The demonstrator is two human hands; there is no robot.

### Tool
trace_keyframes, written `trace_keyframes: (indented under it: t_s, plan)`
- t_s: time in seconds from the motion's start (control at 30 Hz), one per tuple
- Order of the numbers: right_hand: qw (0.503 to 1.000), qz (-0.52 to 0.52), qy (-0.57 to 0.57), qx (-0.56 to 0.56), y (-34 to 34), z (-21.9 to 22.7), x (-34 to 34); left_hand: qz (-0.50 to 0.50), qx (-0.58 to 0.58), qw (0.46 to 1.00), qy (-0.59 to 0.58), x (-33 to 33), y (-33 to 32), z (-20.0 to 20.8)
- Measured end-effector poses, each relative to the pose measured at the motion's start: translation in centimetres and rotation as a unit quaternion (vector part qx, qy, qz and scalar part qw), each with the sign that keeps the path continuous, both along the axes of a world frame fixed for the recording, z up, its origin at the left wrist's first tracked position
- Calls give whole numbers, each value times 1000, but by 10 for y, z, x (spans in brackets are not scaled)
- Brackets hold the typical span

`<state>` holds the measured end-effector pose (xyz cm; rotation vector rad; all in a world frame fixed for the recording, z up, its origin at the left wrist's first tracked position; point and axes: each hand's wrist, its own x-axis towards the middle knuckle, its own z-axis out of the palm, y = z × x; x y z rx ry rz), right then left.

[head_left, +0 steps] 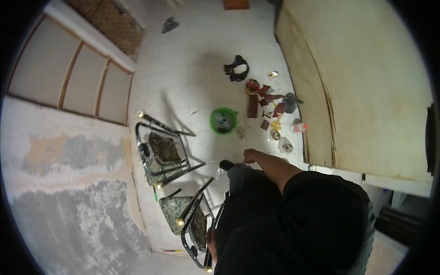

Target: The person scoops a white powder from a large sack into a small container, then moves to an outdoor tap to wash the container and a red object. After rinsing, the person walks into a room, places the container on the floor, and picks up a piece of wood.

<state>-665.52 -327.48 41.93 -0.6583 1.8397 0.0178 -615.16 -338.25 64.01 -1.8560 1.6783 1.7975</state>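
My right hand (pixel 249 156) is out in front of my right leg, above the tiled floor. Its fingers look curled in; whatever they hold, if anything, is hidden. Low on my left side, part of my left hand (pixel 211 243) shows against a tipped metal-frame chair (pixel 175 215) with a green patterned seat. My body and the chair frame hide its fingers, so I cannot tell whether it grips the frame. Just beyond lies a second tipped chair (pixel 160 169) of the same kind, its dark tubular legs sticking out to the right.
Ahead stands a green-rimmed bucket (pixel 223 109). To its right lie brown scraps (pixel 252 106), a round red tin (pixel 252 85), a clear bottle with a red cap (pixel 299 127) and a black plastic bag (pixel 236 68). A pale wooden panel (pixel 362 91) bounds the right, a peeling wall (pixel 78 197) the left.
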Motion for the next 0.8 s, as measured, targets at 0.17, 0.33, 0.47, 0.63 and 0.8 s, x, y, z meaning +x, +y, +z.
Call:
trace_keyframes:
  t_s: [0.17,0.33,0.47,0.63,0.8]
  plan:
    - [988,-104,107,-39,70,-9,-29,-180,-32,983,11,-67,-66,5]
    - [945,-277,120,-123,139,22,-11,-260,-31,957,120,-135,-89,31]
    - [944,-285,151,-67,219,5,44,-163,116,979,42,-179,-97,12]
    - [965,-247,12,93,316,-39,81,-207,121,971,13,-241,-82,3]
    - [900,-431,64,-21,321,-26,58,-317,128,939,-35,-319,-55,0]
